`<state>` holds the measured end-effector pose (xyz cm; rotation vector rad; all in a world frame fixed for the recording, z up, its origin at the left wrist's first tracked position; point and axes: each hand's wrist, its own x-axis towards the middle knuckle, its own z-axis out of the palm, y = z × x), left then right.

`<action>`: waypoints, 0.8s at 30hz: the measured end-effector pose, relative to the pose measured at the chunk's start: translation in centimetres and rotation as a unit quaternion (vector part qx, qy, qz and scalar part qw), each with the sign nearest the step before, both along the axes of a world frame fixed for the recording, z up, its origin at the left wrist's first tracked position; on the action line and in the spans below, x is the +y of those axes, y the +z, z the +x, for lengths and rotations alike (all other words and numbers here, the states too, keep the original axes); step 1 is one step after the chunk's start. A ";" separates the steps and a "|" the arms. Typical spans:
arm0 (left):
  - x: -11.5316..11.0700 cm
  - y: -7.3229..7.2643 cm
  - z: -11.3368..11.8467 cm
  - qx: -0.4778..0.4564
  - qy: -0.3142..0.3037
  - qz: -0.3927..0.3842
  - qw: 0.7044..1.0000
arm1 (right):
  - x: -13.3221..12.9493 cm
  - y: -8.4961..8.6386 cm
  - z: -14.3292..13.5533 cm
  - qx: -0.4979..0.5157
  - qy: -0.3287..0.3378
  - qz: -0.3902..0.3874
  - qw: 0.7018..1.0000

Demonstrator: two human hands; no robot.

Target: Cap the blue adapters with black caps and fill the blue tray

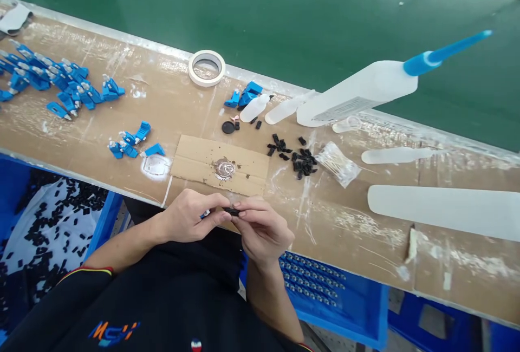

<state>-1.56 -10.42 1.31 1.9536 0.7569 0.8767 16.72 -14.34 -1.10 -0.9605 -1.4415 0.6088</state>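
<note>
My left hand and my right hand meet at the table's front edge, both closed in a pinch. Between their fingertips is a small black part, mostly covered by the fingers. A speck of blue shows under my left hand's fingers, too hidden to name. Just beyond them lies a cardboard piece with a wet, clear puddle on it. Loose small black parts are heaped to the right of the cardboard. Several blue parts with white tips lie to its left.
More blue parts crowd the far left. A tape roll, white squeeze bottles and a bag of cotton swabs lie around the cardboard. Below the edge are a bin of black parts and a blue tray.
</note>
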 end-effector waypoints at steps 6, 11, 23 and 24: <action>-0.1 -0.2 -0.2 -0.036 0.014 -0.038 0.999 | -0.3 0.0 -0.7 -0.019 -0.019 -0.018 0.999; -0.5 -0.2 0.0 -0.106 -0.013 -0.209 0.972 | -0.2 0.5 -1.3 0.056 0.001 -0.090 0.994; -1.0 -1.6 -0.7 -0.098 0.065 0.008 0.993 | -0.8 -0.5 -1.0 0.157 0.174 -0.321 0.918; -1.0 -1.7 -0.7 -0.100 0.049 0.029 0.993 | -1.0 -0.8 -1.3 0.191 0.174 -0.350 0.900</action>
